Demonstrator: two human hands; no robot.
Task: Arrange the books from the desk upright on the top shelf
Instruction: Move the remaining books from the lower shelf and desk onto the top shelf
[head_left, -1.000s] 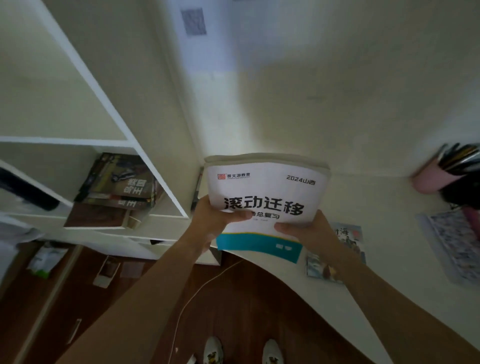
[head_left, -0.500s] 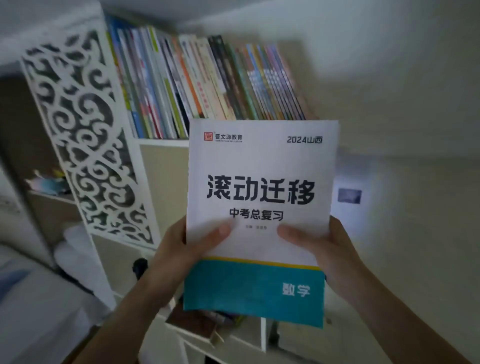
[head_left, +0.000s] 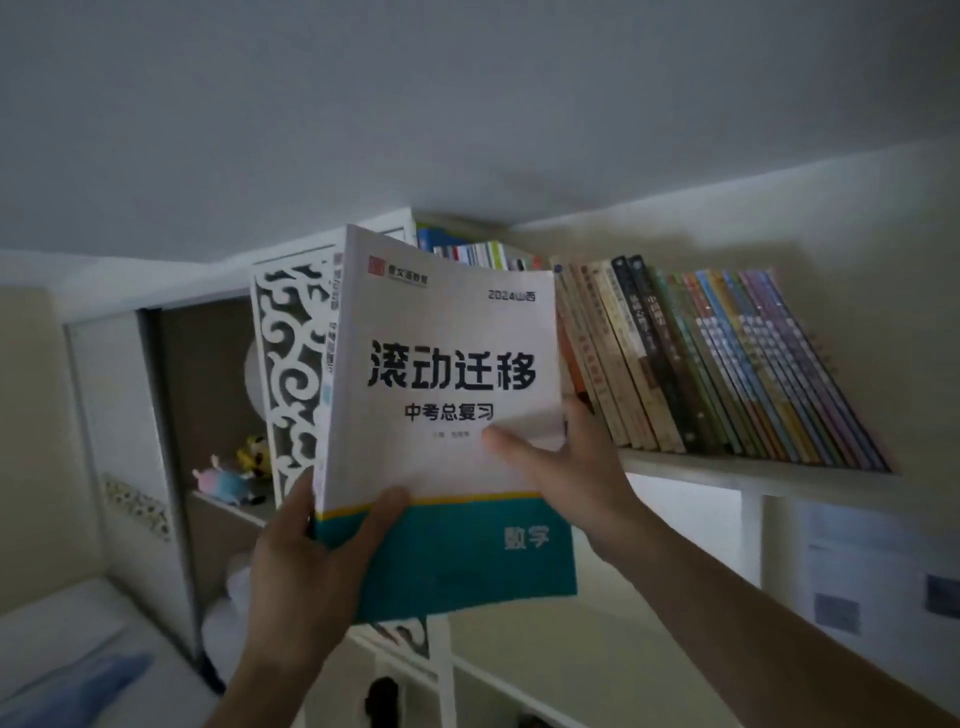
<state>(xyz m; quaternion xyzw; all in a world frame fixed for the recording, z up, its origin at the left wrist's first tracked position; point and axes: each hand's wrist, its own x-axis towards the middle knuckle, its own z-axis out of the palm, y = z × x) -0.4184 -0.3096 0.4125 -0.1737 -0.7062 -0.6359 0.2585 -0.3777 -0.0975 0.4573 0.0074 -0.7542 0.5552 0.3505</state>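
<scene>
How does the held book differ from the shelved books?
The held book shows its white and teal front cover; the shelved books show only spines. The held book is in the air, gripped by the left hand and right hand; the shelved books rest on the top shelf, leaning left. Both stand roughly upright.

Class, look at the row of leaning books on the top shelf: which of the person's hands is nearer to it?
Right. The right hand holds the workbook at its right edge, just below-left of the leaning books. The left hand grips the workbook's lower left corner, farther away.
</scene>
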